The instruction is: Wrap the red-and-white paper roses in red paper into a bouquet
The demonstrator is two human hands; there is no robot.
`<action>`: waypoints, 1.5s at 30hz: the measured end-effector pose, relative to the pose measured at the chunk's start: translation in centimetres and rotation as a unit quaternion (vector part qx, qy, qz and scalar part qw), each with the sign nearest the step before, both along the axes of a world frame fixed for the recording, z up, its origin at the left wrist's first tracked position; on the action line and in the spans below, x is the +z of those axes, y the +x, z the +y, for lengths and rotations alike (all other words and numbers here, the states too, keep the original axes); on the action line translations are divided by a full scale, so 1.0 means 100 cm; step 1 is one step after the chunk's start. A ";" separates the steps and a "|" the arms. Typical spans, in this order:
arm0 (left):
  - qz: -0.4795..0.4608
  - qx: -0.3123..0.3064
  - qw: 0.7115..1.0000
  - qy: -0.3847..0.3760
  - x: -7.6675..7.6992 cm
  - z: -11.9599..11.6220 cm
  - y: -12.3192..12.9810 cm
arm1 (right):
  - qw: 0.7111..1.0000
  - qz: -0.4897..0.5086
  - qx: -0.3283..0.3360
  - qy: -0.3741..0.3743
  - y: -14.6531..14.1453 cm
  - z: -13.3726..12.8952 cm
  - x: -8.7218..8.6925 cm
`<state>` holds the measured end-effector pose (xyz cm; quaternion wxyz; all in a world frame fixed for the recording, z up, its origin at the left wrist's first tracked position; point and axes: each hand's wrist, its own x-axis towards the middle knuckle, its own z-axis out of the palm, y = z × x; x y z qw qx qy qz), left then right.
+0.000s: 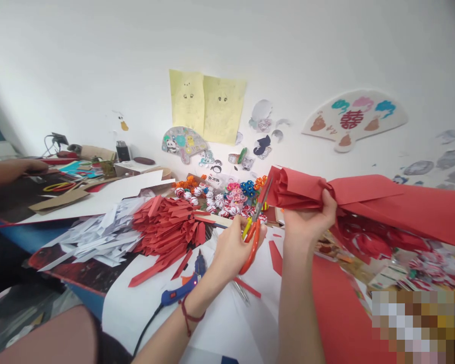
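Note:
My left hand (pixel 231 247), with a dark red cord bracelet at the wrist, is closed round the handles of orange-and-yellow scissors (pixel 252 237). Their blades point up at the left end of a folded stack of red paper (pixel 299 189). My right hand (pixel 313 215) grips that stack from below, thumb on its near side; the paper trails off to the right. Under my hands lies a white sheet (pixel 136 308) bearing a blue glue gun (pixel 182 290) and a few red scraps. Left of them are piles of folded red strips (pixel 167 227) and white strips (pixel 102 235).
Colourful folded flowers (pixel 227 197) stand along the wall. Another person's hand (pixel 30 166) reaches in at far left, near yellow-handled scissors (pixel 58 187) and cardboard. A large red sheet (pixel 341 308) lies at right beside cluttered paper pieces. Decorated fans (pixel 354 121) hang on the wall.

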<state>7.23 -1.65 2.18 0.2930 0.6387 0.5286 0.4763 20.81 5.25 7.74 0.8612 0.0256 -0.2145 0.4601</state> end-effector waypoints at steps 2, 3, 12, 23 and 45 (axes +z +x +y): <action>0.007 0.002 1.000 0.000 0.001 0.000 -0.001 | 1.000 0.000 0.002 -0.003 0.000 0.000 0.000; 0.008 0.003 1.000 0.002 0.002 0.000 -0.001 | 1.000 -0.003 0.002 -0.003 -0.001 0.000 -0.001; -0.008 0.010 1.000 -0.010 0.013 0.007 0.001 | 1.000 -0.023 0.015 0.001 -0.004 0.004 -0.004; -0.031 0.008 0.999 0.016 0.015 0.014 -0.001 | 0.999 -0.010 0.030 -0.012 -0.004 0.008 -0.005; -0.001 0.030 0.999 0.043 0.013 0.021 -0.004 | 0.999 -0.016 0.030 -0.021 -0.004 0.008 -0.004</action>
